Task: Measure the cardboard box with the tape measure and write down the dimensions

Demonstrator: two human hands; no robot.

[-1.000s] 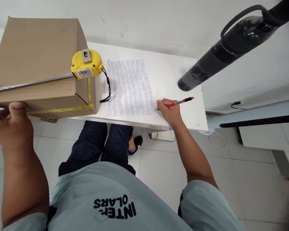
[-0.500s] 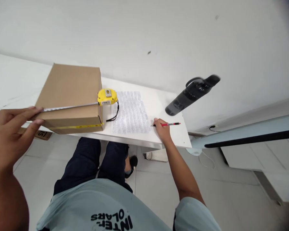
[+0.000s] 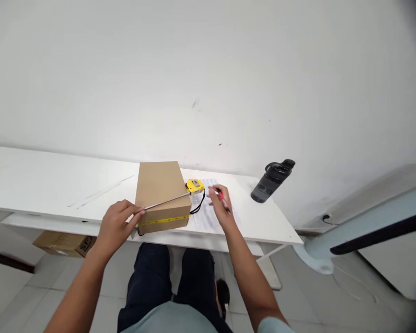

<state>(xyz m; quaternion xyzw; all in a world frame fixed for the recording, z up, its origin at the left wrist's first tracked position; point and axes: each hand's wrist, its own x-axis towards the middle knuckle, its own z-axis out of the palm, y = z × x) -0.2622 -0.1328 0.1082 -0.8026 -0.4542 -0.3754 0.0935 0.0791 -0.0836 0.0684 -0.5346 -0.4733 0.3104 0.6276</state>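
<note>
A closed cardboard box stands on the white table, with a yellow strip along its front face. At its left front corner, my left hand pinches the end of the blade pulled out of a yellow tape measure. The blade lies across the top of the box, and the tape's case rests by the right edge with a black strap hanging from it. A red and black pen is in my right hand, raised over a printed paper sheet that the hand partly covers.
A dark water bottle stands on the white table near the right end, by the wall. Below the table on the left lies another cardboard box. A pale post or beam slants along the right.
My right hand has moved from the sheet's right edge toward the tape measure, and the pen has turned in it. My left hand stays at the box corner. The view has tilted up.
</note>
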